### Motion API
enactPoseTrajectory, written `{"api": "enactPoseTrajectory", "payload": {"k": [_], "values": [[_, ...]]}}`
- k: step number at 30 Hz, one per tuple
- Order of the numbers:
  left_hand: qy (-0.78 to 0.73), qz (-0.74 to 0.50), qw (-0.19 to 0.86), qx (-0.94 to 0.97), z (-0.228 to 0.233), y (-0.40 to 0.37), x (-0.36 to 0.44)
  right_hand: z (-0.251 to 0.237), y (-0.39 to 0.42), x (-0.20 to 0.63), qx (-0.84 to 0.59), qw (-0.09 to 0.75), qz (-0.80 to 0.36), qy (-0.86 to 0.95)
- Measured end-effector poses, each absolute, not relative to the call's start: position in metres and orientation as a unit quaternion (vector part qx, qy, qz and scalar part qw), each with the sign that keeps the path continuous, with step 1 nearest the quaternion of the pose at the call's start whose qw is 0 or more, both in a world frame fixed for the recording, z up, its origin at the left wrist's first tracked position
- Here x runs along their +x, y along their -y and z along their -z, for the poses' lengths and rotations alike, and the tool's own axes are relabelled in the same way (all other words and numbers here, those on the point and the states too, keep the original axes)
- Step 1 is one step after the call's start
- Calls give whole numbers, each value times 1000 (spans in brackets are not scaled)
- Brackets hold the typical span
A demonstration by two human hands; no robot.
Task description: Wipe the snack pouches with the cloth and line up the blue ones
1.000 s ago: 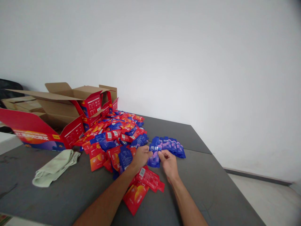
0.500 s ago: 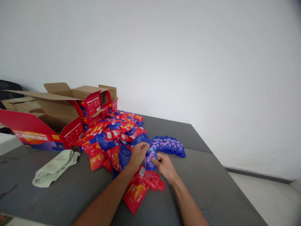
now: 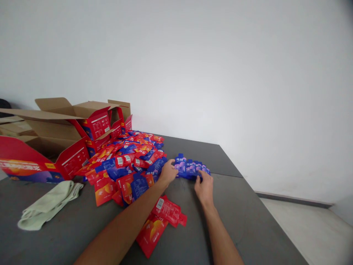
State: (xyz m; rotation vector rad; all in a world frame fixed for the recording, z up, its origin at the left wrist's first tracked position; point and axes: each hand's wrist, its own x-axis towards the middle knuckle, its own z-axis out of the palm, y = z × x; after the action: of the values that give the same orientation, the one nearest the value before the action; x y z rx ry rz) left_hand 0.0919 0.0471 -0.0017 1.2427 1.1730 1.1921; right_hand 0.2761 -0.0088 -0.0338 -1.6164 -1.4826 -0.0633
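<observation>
A row of overlapping blue pouches (image 3: 190, 168) with purple fruit prints lies on the dark table. My left hand (image 3: 168, 172) touches the left edge of the endmost pouch (image 3: 180, 165), its thumb and forefinger apart. At the row's right end, my right hand (image 3: 204, 187) has its thumb and fingers spread over the lower edges of the pouches. Below my left hand lie a red pouch with a barcode (image 3: 168, 210) and a red-orange pouch (image 3: 151, 233). A large mixed heap of red and blue pouches (image 3: 129, 149) spreads to the left.
Open red cardboard boxes (image 3: 74, 158) with raised brown flaps stand at the left, behind and beside the heap. A folded pale green cloth (image 3: 49, 204) lies in front of them. The grey table (image 3: 237, 221) ends in a slanting right edge; a white wall (image 3: 220, 73) rises behind.
Both hands have moved away from me to the row. The blue pouch they held between them now lies at the row's left end. The view has shifted slightly right.
</observation>
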Motion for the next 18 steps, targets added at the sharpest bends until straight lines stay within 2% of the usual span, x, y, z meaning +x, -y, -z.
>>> {"api": "enactPoseTrajectory", "payload": {"k": [4,9,18], "values": [[-525,-435,437,586,3,-69,112,46,3,291,-702,364,80,606],[-542,-347,333,689,13,-78,126,54,4,286,-752,279,33,597],[-569,-221,185,771,16,-64,126,55,3,287,-759,268,8,593]]}}
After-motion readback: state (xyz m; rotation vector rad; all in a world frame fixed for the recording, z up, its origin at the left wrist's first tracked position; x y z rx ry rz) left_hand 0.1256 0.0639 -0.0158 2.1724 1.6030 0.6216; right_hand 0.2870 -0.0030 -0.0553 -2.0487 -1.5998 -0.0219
